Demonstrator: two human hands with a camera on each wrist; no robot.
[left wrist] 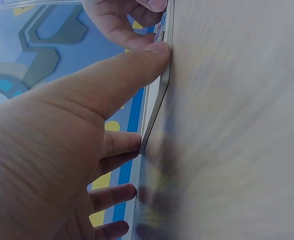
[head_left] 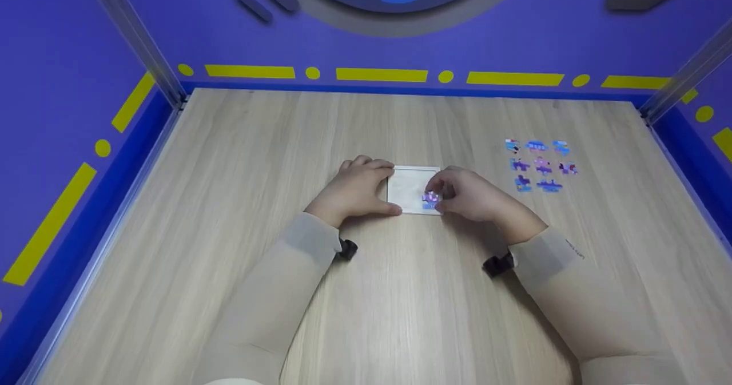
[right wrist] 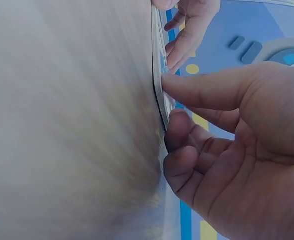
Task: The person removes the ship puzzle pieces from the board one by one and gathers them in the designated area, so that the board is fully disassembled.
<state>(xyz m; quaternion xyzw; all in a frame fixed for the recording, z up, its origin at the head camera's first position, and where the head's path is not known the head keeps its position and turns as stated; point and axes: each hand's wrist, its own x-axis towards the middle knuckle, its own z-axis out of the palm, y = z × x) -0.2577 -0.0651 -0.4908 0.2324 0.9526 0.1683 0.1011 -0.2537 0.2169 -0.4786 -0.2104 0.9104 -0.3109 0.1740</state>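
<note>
A shallow white puzzle tray (head_left: 409, 182) lies flat on the wooden table. My left hand (head_left: 361, 190) spans its left side, the thumb at the front edge and the index fingertip at the back left corner, its fingers fairly straight. In the tray's front right corner is a small pink, purple and blue jigsaw piece (head_left: 430, 198). My right hand (head_left: 466, 193) pinches this piece between thumb and index finger, the other fingers curled. From the right wrist, the right thumb (right wrist: 202, 91) covers most of the piece; the tray's thin edge (right wrist: 156, 65) shows beside it.
Several loose jigsaw pieces (head_left: 542, 165) lie spread in rough rows to the right of the tray. Behind the wooden table (head_left: 274, 139) stands a blue-purple panel (head_left: 229, 42) with yellow marks; side panels flank it. Each wrist wears a black strap-on device (head_left: 497, 265).
</note>
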